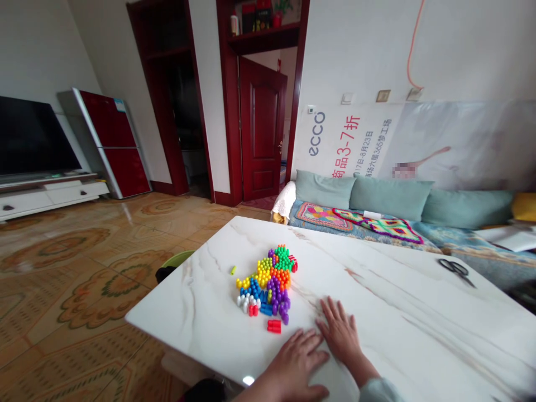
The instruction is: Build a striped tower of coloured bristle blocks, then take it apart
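Observation:
My left hand (298, 360) rests on the white marble-patterned table (209, 329), palm down with fingers spread. Just to its right my right hand (340, 328) lies flat too, fingers apart and holding nothing. Beyond them stands a cluster of small round-topped plastic toy pieces (274, 277), grouped by colour: green, orange, yellow, purple, blue, white and red. Nearest my left hand is a red piece or pair of pieces (274, 326), lying slightly apart from the cluster. One lime-green piece (233, 270) lies alone on the left.
Black scissors (456, 271) lie near the table's far right edge. Behind the table is a sofa (419, 231) with pale green cushions (389, 196). A green-rimmed basin or stool (180, 259) shows past the left edge. A red door (266, 128) stands ajar.

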### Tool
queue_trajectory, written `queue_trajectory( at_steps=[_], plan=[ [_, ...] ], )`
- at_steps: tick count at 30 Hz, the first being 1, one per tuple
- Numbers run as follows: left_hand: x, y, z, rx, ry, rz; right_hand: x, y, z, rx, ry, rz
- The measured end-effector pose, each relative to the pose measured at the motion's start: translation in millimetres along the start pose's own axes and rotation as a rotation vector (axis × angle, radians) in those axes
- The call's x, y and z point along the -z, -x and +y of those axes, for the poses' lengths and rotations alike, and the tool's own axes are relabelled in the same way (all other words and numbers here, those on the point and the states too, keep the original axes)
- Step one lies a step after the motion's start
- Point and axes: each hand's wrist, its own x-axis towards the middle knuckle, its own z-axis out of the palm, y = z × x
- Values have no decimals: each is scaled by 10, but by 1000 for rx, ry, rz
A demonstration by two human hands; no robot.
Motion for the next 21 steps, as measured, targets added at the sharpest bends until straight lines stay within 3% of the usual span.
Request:
queue_trajectory(
  at_steps=[4, 7, 9, 11, 13, 17, 19, 21],
  plan=[
    [-209, 20, -96, 64, -5, 79, -92, 196, 357, 39, 47, 114],
    [-375, 114, -155, 110, 14, 83, -144, 222, 360, 36, 32, 168],
    [-349, 247, -175, 116, 135, 110, -153, 208, 334, 38, 4, 189],
    [-145, 410, -216, 185, 277, 244, -149, 192, 323, 34, -21, 196],
    [224, 547, -344, 370, 281, 465, -141, 183, 324, 28, -33, 193],
    [1054, 588, -978, 708, 35, 712, -115, 193, 310, 8, 3, 155],
    [1308, 491, -1382, 914, -137, 680, -93, 203, 286, -6, 44, 134],
    [1413, 353, -1729, 1020, -186, 585, -68, 211, 262, -15, 76, 117]
  ],
)
